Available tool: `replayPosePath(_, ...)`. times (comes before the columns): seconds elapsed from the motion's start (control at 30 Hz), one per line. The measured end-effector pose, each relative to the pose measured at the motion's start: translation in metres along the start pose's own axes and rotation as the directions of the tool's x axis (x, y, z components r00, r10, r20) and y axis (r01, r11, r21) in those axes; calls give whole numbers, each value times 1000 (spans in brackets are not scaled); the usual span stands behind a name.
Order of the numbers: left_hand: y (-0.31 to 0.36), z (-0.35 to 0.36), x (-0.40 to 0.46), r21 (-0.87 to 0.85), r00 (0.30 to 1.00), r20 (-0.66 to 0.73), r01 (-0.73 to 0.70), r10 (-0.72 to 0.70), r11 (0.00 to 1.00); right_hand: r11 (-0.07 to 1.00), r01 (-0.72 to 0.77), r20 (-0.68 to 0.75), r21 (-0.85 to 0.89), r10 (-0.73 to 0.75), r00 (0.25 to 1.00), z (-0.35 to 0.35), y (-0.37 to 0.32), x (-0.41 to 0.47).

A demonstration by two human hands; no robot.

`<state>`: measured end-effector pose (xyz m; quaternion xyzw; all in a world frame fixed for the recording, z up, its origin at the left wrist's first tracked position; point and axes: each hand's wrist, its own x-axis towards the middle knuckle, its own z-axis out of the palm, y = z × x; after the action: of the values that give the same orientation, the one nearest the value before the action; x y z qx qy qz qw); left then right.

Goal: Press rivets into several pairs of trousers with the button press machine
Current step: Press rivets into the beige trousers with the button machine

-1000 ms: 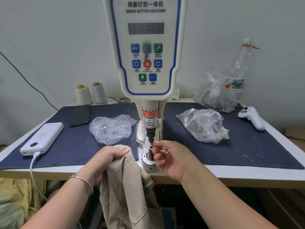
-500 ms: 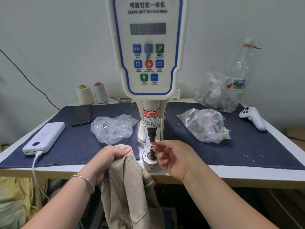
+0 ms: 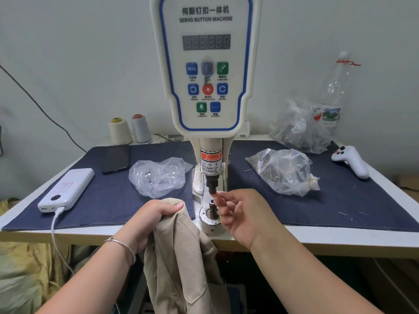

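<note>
Head view, plastic bag (image 3: 282, 172) holding rivets (image 3: 269, 171)

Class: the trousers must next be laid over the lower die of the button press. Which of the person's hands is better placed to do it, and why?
Probably the left hand: it already grips the beige trousers beside the lower die. The right hand has its fingertips up at the upper punch.

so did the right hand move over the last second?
Yes. The right hand rose a little: its fingertips were down beside the lower die and now sit at the tip of the upper punch.
</note>
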<state>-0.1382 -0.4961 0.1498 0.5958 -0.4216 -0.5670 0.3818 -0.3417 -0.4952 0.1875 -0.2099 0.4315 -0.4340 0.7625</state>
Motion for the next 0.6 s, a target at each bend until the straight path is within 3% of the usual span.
replayPosePath(0.17,-1,-1,2,-32,999,38,5,-3,999,995,51,-40,-87,-55,998,1,18,-15)
replayPosePath(0.27,0,-3,2,-48,997,73,-19,23,999,918,253,62,-305,-246,967,14,45,-31)
replayPosePath(0.3,-1,-3,0,-46,996,83,-41,45,998,828,375,147,-417,-346,927,23,53,-33)
replayPosePath(0.4,-9,-2,0,25,985,-31,-167,168,986,336,636,384,-695,-574,723,61,61,-13)
replayPosePath(0.47,-12,1,2,-24,973,-156,-177,171,984,101,623,454,-776,-596,663,90,54,16)
replayPosePath(0.6,-6,3,13,-16,988,-137,-70,67,997,-278,363,458,-889,-528,716,133,24,93)
